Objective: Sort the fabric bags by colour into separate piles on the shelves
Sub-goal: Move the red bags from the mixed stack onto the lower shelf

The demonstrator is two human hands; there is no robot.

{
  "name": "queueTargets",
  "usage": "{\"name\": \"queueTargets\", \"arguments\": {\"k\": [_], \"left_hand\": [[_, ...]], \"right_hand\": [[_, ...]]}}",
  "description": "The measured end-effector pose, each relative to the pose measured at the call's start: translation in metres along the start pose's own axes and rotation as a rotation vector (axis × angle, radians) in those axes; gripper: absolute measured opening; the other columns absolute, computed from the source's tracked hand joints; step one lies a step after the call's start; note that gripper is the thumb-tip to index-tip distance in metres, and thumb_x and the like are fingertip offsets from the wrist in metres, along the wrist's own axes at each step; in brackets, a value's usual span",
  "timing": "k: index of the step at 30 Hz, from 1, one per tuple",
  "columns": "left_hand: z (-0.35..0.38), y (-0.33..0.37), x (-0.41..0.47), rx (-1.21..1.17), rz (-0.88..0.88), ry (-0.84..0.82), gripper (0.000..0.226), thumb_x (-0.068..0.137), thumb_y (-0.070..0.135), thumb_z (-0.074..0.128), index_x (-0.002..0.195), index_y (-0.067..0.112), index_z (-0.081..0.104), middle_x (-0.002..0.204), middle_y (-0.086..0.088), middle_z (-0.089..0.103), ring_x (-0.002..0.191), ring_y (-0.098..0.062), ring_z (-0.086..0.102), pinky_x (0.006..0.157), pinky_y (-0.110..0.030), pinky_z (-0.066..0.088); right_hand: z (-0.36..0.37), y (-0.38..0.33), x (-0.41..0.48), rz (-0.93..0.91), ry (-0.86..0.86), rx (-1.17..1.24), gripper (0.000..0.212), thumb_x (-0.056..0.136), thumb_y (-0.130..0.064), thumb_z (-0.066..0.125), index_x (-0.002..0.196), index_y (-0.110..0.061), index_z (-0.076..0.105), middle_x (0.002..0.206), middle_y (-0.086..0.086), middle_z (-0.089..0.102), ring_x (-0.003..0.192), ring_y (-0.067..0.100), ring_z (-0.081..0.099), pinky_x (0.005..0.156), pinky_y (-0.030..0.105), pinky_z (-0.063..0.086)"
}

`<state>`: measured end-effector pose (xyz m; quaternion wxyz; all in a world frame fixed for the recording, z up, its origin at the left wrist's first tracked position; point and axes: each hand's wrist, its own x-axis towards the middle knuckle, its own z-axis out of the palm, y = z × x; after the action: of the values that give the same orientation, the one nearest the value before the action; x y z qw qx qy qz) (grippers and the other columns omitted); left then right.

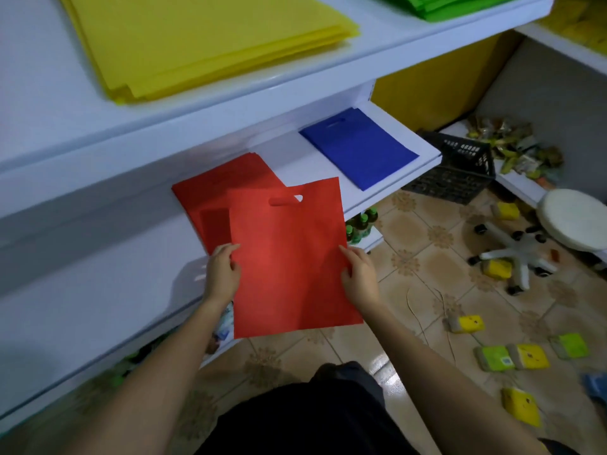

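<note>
Nearest, the left hand [223,274] and right hand [359,277] each pinch a side edge of a flat, matte red bag [289,257] with a cut-out handle slot, which overlaps the red pile [203,198] on the white shelf [289,165]. Right of that pile lies a blue bag [359,147], then a black lattice crate [460,172]. Above the pile sit a yellow stack [203,41] and a green stack [443,4].

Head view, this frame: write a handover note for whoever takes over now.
Hands: left hand and right hand each pinch a side edge of one red bag, held before the middle shelf.
Placed: red pile on that shelf, partly under the held bag; blue pile to its right; yellow pile and green pile on the shelf above.
To do: lay the red bag on the red pile. No unsorted bags in view.
</note>
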<state>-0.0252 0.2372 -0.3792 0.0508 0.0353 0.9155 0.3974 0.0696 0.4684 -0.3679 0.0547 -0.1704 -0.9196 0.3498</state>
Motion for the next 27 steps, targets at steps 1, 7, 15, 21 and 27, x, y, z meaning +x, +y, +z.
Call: {"name": "queueTargets", "arguments": {"k": [1,7,15,21,27], "left_hand": [[-0.003,-0.004,0.009,-0.001,-0.023,0.024,0.038,0.082,-0.016,0.046,0.117,-0.005,0.057,0.121,-0.023,0.053,0.108,-0.036,0.054,0.095,-0.037,0.041],[-0.016,-0.026,0.062,0.064,-0.161,0.099,0.048,0.079,-0.017,0.044,0.125,-0.006,0.052,0.126,-0.024,0.050,0.114,-0.037,0.050,0.099,-0.034,0.036],[-0.002,-0.048,0.125,0.072,-0.271,0.203,0.054,0.078,-0.019,0.040,0.129,-0.005,0.047,0.134,-0.024,0.045,0.117,-0.039,0.048,0.105,-0.037,0.034],[0.015,-0.054,0.135,0.036,-0.352,0.262,0.050,0.080,-0.017,0.041,0.128,-0.005,0.049,0.135,-0.023,0.045,0.123,-0.035,0.045,0.107,-0.034,0.031],[0.009,-0.042,0.114,0.017,-0.383,0.337,0.042,0.088,-0.006,0.045,0.129,-0.005,0.048,0.136,-0.021,0.046,0.128,-0.033,0.042,0.109,-0.030,0.026]], "right_hand": [[0.003,-0.002,0.016,-0.016,-0.032,-0.012,0.052,0.082,0.011,0.044,0.132,-0.002,0.048,0.134,0.015,0.046,0.125,0.029,0.040,0.104,0.031,0.029],[0.035,-0.017,0.116,-0.101,-0.175,0.033,0.046,0.078,0.015,0.044,0.119,0.001,0.059,0.116,0.022,0.054,0.108,0.035,0.052,0.092,0.026,0.035],[0.079,-0.018,0.219,-0.305,-0.324,-0.103,0.043,0.083,0.009,0.044,0.122,0.000,0.057,0.129,0.020,0.053,0.118,0.035,0.048,0.101,0.031,0.031],[0.098,-0.002,0.248,-0.352,-0.433,-0.164,0.046,0.088,0.003,0.042,0.131,-0.010,0.052,0.144,0.015,0.040,0.125,0.037,0.043,0.108,0.037,0.030],[0.086,-0.010,0.240,-0.439,-0.477,-0.206,0.046,0.086,-0.017,0.038,0.130,-0.011,0.053,0.142,0.019,0.041,0.132,0.035,0.034,0.106,0.035,0.025]]}}
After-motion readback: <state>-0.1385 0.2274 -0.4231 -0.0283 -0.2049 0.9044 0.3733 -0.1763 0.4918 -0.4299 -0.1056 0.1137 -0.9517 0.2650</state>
